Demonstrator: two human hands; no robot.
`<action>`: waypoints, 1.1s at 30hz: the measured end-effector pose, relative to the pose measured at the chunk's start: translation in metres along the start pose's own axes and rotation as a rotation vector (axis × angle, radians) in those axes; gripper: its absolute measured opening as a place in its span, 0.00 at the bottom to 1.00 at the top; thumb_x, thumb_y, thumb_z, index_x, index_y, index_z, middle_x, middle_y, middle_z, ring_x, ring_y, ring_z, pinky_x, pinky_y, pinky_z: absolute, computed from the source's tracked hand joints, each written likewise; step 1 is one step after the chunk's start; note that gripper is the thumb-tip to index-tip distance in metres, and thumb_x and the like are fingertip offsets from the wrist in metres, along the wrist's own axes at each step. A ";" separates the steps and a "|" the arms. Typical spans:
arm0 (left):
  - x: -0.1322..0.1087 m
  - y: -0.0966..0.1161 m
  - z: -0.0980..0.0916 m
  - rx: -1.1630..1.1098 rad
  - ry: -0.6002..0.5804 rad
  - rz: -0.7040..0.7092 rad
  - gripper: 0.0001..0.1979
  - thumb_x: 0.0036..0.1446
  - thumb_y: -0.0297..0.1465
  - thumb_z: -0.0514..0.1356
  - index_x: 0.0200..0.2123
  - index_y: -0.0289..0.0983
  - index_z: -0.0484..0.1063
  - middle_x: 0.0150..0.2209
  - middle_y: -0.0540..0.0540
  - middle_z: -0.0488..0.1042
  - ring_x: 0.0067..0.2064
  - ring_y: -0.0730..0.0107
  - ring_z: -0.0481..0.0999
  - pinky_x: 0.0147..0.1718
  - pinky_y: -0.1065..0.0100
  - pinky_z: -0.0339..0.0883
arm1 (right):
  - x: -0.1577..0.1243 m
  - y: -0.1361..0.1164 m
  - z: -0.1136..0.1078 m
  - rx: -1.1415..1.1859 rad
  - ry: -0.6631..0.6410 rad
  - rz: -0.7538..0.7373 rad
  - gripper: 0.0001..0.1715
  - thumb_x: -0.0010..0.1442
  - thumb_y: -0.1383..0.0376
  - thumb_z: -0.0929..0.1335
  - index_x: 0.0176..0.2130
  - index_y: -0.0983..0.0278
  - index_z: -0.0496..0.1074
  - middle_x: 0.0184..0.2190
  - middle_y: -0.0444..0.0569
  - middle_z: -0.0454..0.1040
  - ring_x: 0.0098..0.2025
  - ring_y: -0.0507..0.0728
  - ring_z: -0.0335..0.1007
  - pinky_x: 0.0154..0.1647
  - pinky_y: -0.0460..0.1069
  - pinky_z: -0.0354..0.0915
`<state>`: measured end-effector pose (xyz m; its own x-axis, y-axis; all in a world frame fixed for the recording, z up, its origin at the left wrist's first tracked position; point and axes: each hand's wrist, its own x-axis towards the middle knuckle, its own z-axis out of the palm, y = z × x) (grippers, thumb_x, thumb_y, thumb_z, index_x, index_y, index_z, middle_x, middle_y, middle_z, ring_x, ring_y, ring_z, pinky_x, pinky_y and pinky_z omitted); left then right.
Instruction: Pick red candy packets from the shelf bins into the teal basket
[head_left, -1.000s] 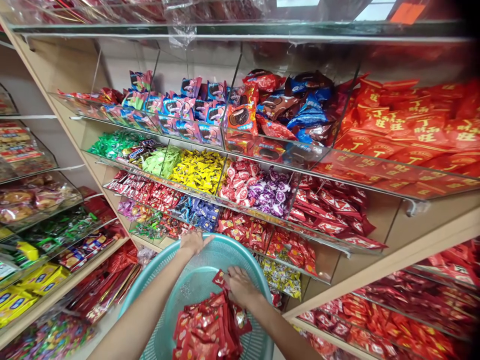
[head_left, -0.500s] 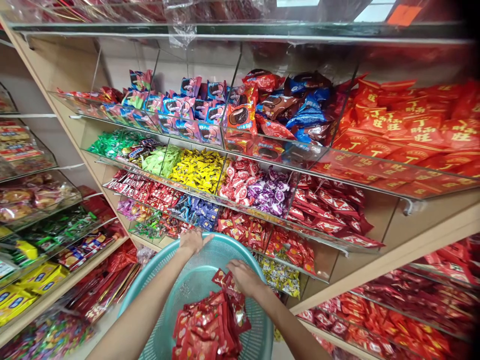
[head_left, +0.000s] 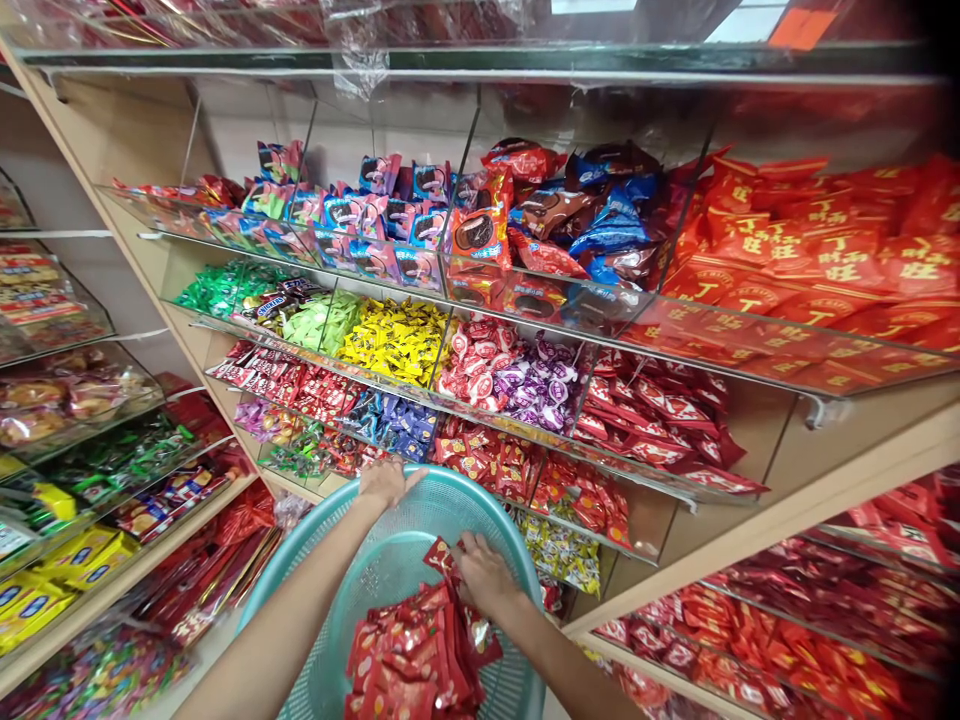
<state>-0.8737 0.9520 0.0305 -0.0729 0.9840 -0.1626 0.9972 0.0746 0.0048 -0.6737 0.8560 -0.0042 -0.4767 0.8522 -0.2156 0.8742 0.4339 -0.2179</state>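
A round teal plastic basket stands in front of me, with a heap of small red candy packets inside. My left hand is hooked over the basket's far rim, fingers bent beyond the edge and thumb out along it. Inside the basket, my right hand curls over red packets at the top right of the heap. One packet shows by its fingertips; how many it holds is hidden.
Glass-fronted shelves of wrapped sweets rise ahead: yellow packets, purple candies and large red bags. A glass shelf edge runs just beyond the basket. More snack shelves flank me, with yellow packs at left.
My right hand has dropped slightly, closer over the packets in the basket. My left hand and the basket look unmoved.
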 end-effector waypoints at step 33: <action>0.001 0.000 0.001 0.005 0.008 -0.004 0.40 0.53 0.56 0.35 0.49 0.29 0.63 0.44 0.32 0.69 0.49 0.49 0.66 0.47 0.55 0.55 | -0.025 -0.009 -0.043 -0.008 0.104 0.171 0.18 0.59 0.64 0.59 0.46 0.64 0.68 0.48 0.56 0.67 0.52 0.63 0.60 0.48 0.54 0.58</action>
<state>-0.8737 0.9530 0.0289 -0.0768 0.9850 -0.1542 0.9970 0.0776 -0.0010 -0.6652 0.8432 0.0442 -0.3092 0.9392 -0.1495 0.9427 0.2820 -0.1786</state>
